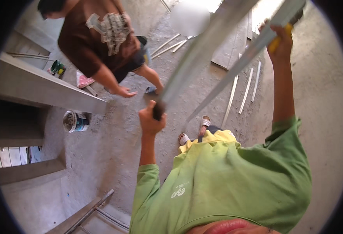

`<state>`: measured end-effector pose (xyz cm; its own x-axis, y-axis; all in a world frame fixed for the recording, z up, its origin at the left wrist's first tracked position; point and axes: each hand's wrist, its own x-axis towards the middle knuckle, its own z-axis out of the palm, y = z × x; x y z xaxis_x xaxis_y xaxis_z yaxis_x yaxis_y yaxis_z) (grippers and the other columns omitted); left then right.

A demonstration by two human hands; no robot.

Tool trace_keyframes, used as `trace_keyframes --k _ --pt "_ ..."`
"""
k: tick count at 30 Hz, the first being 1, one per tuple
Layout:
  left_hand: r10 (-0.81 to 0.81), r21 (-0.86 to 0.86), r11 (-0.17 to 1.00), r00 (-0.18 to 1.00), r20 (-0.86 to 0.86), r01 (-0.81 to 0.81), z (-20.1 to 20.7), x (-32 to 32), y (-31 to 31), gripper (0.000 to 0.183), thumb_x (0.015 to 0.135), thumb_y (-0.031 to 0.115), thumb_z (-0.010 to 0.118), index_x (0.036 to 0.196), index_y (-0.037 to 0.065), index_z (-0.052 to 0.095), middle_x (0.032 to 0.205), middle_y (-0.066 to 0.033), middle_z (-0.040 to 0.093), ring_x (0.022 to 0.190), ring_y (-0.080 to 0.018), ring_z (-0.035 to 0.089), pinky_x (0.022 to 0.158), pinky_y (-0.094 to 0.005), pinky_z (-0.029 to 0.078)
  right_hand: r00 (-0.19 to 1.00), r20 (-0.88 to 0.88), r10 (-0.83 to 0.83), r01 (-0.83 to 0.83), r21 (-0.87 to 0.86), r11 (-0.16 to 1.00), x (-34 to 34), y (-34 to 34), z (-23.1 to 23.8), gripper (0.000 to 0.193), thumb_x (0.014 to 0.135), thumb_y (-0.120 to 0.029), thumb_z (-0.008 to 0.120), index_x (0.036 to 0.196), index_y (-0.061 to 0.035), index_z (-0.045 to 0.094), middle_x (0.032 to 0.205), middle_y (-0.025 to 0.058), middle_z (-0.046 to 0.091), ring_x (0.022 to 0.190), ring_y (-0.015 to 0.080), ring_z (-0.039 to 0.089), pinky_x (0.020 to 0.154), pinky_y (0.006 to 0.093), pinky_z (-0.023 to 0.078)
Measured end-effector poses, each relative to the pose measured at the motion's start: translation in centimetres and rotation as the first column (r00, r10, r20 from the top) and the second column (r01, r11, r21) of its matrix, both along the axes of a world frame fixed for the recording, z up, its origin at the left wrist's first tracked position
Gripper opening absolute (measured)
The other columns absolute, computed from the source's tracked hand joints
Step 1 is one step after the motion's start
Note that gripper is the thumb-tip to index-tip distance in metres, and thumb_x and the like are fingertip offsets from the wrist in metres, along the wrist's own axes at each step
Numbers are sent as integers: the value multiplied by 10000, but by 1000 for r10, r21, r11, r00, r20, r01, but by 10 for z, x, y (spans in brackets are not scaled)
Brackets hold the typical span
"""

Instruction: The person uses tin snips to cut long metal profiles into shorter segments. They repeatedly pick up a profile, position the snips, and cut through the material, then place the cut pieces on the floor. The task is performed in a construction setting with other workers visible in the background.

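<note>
The grey floor (113, 156) spreads around the person's feet and reaches far to the right, while on the left its edge is given by a concrete beam (50, 85), whose end points toward the middle. Beyond this end, a co-worker (89, 39) in a brown shirt bends forward, with one arm lowered, and takes up the space at upper left. Two long metal bars cross the view on a slant: the first bar (202, 46) runs from the top down to the left, and the second bar (257, 46) lies to its right, narrowing downward. Between them a flat board (228, 50) is seen on the floor, and near it lie pale strips (246, 91). A bucket (80, 123) rests just beside the beam. The left hand (152, 117) is raised before the body and closed around the dark lower end of the first bar. The right hand (281, 46), at the end of a stretched arm, is higher and grips the second bar, at a yellow piece (274, 45).
</note>
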<state>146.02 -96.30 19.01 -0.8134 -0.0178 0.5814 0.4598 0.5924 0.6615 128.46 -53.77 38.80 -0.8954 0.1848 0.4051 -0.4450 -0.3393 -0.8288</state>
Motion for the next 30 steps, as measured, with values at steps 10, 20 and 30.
trace_keyframes --k 10,20,30 --pt "302 -59 950 950 -84 -307 -6 6 -83 93 752 70 533 743 9 464 571 -106 451 445 -252 445 472 -365 411 952 -305 -33 99 206 974 -186 -29 56 255 929 -219 564 1120 -51 560 835 150 624 768 298 637 674 398 539" --pt "652 -341 696 755 -66 -631 -116 -14 -92 216 736 125 555 887 -27 524 539 -155 522 494 -409 558 461 -450 452 779 -477 -408 627 604 491 -346 2 -18 298 884 -201 632 1118 -37 548 898 189 644 805 357 658 709 431 553" --pt "728 -650 655 553 405 -385 -201 3 -38 614 753 292 713 1236 -56 565 996 -268 675 932 -441 643 808 -508 499 767 -513 -386 638 544 545 -431 35 -210 414 822 -160 734 1168 -80 521 963 198 663 866 415 675 691 451 551"
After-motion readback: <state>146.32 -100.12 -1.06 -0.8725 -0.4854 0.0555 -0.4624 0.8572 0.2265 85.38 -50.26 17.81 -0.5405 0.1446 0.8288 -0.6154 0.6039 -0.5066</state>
